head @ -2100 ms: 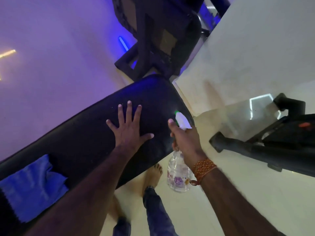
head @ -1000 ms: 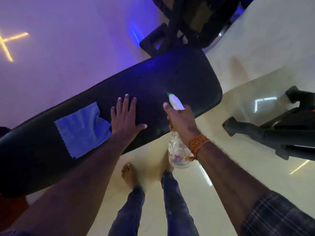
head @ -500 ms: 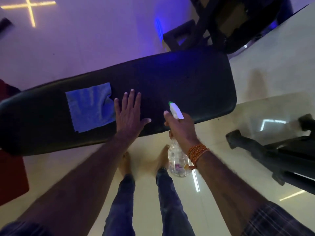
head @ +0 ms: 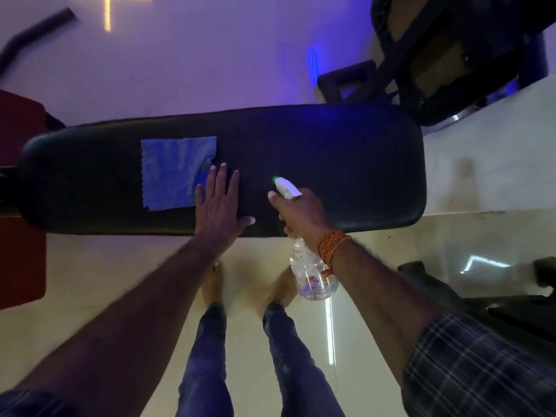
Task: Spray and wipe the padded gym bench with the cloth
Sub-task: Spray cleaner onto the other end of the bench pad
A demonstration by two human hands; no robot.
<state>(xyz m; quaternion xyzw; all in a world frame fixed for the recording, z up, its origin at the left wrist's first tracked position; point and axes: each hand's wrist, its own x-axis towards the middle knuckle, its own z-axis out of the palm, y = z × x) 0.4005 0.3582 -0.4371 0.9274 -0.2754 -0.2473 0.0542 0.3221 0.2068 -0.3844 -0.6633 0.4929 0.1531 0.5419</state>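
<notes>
The black padded bench [head: 346, 164] runs left to right across the middle of the view. A blue cloth [head: 174, 173] lies flat on its left half. My left hand [head: 218, 203] rests flat on the pad with fingers spread, its fingertips at the cloth's right edge. My right hand [head: 301, 215] grips a clear spray bottle [head: 310, 275] by the neck; the white nozzle with a green tip points at the pad, and a finger sits on the trigger. An orange bracelet is on that wrist.
Dark gym machine frames stand at the upper right [head: 436, 64] and lower right [head: 481, 302]. A red mat [head: 21, 206] lies at the left end of the bench. My bare feet [head: 213, 284] stand on the glossy tile floor close to the bench's near edge.
The view has swung so the bench now lies level and the cloth shows in full. My left hand has slid left along the pad toward the cloth. The bottle stays aimed at the pad.
</notes>
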